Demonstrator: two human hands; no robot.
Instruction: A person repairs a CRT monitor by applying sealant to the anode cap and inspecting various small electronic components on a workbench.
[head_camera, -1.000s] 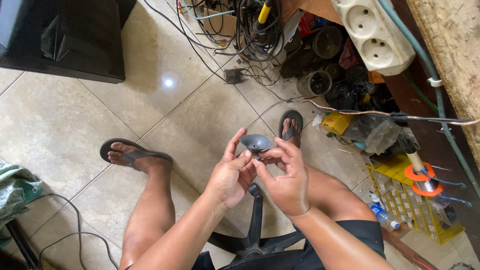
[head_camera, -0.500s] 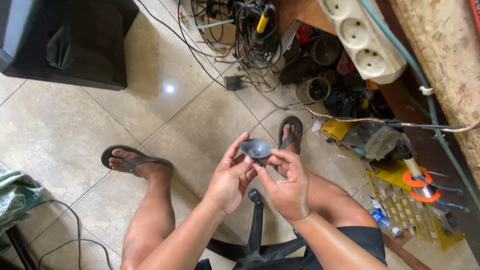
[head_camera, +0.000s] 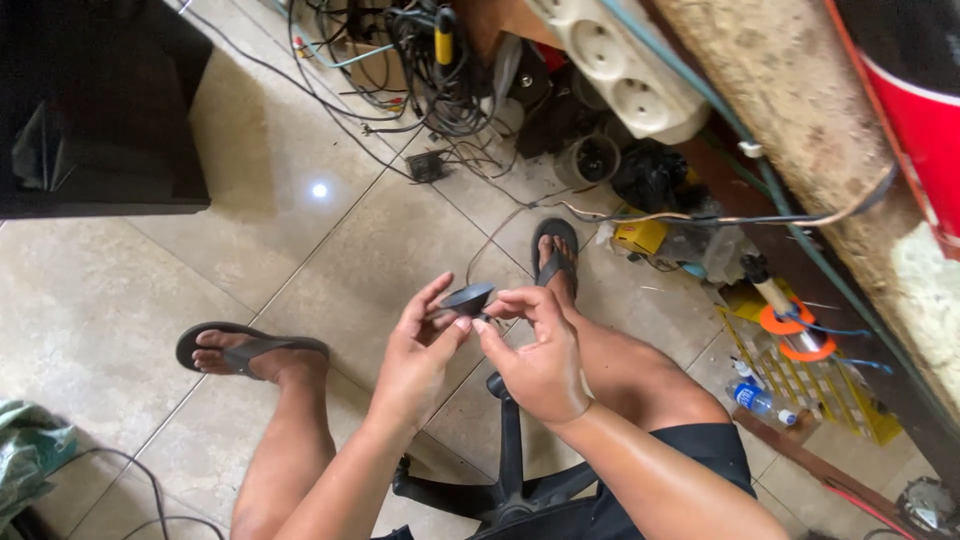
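Dark round cap (head_camera: 467, 298): you pinch it between left hand (head_camera: 418, 360) and right hand (head_camera: 540, 352) fingertips above the tiled floor (head_camera: 330, 260).

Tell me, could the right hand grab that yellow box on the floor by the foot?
Probably not right now. The right hand is pinching the small dark cone together with the left hand, and the yellow box lies well beyond it, past the sandalled foot.

Glossy beige floor tiles (head_camera: 150, 290) — dark cabinet (head_camera: 100, 110)
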